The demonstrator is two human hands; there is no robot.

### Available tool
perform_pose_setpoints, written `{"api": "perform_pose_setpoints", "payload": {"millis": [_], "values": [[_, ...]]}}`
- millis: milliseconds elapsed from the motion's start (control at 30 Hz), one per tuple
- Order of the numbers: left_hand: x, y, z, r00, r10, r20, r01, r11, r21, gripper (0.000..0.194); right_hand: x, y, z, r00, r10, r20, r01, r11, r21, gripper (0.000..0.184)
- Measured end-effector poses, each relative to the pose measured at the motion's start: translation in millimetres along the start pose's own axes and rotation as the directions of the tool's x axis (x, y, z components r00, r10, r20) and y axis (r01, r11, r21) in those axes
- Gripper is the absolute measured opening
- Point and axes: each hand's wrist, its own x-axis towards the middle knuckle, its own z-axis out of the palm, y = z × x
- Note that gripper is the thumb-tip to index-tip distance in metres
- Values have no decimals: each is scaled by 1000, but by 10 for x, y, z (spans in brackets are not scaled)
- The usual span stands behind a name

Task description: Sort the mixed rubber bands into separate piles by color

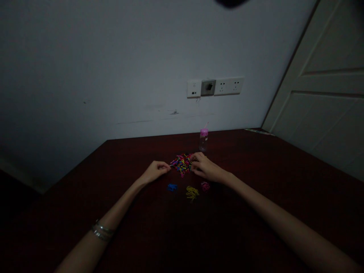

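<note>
A mixed pile of small, many-coloured elastic hair bands (182, 163) lies on the dark red-brown table. At the pile's left edge, my left hand (156, 171) has its thumb and fingers pinched together; what is between the tips is too small to make out. My right hand (206, 167) curves over the pile's right side, its fingers bent and apart, touching or just above the bands. Closer to me are three separate groups: blue bands (172, 187), yellow bands (192, 193) and pink bands (205, 185).
Behind the pile stands a clear bottle (203, 143) with a pink lid, close to my right hand. The table (136, 148) meets a pale wall carrying a row of sockets (229, 86). A white panelled door (318, 98) is on the right. The light is dim.
</note>
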Motion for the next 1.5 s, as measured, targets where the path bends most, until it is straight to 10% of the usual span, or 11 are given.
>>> {"api": "perform_pose_setpoints", "payload": {"millis": [200, 500, 800, 1200, 1500], "values": [[-35, 116, 84, 991, 49, -121, -53, 998, -32, 28, 51, -59, -154, 898, 383, -216, -160, 741, 652, 15], [-185, 425, 422, 945, 176, -275, -220, 966, -139, 21, 78, -185, -107, 749, 662, -9, -151, 184, 971, 21], [-355, 700, 627, 842, 358, -404, -389, 921, 7, 16, 73, -319, 38, 863, 473, -174, -102, 502, 859, 18], [-374, 707, 566, 864, 372, -340, -368, 927, 80, 14, 70, -375, 86, 895, 399, -201, -98, 614, 783, 23], [-204, 455, -79, 969, 241, 63, -249, 941, 228, 16, 16, -81, -142, 798, 540, -269, -149, 609, 779, 22]]}}
